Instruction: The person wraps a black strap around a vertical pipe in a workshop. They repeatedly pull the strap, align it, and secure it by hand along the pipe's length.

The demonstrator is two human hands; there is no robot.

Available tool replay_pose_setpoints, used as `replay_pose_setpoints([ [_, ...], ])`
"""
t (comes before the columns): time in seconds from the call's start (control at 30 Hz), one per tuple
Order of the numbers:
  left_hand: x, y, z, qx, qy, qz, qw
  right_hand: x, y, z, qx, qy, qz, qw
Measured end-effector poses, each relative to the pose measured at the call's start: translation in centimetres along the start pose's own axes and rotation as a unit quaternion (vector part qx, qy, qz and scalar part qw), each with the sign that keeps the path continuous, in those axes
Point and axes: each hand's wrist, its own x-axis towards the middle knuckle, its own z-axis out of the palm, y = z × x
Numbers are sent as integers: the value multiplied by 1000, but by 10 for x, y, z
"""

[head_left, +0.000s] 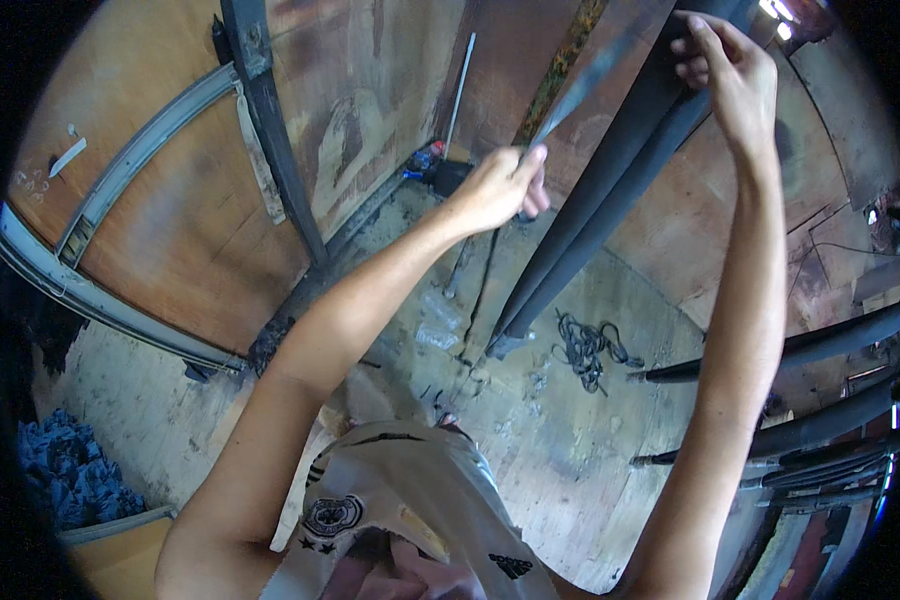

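Note:
My left hand [510,190] is closed around a thin grey-blue strip [573,98], which looks like plastic or rubber and is blurred by motion. From this hand the strip slants up and right toward my right hand [730,75]. The right fingers are curled in a pinch near the strip's far end, beside long black padded tubes [615,185]. Exactly where they grip is hard to see. These tubes stand at a slant, their lower ends close to the floor. A dark cord-like length [488,275] hangs below my left hand.
A tangle of black strips [590,350] lies on the worn floor. More black padded tubes [830,340] jut in from the right. At left are a curved grey metal rail [135,150], a dark upright post [275,140] and a crumpled blue heap [75,470]. Clear plastic [438,320] lies mid-floor.

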Motion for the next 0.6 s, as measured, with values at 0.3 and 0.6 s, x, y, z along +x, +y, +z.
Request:
replay_pose_setpoints([
  [0.3,80,5,25,124,81,119,982,67,75,-41,247,377,0,893],
  [0.6,133,117,23,5,50,136,989,93,115,-35,491,27,178,852],
])
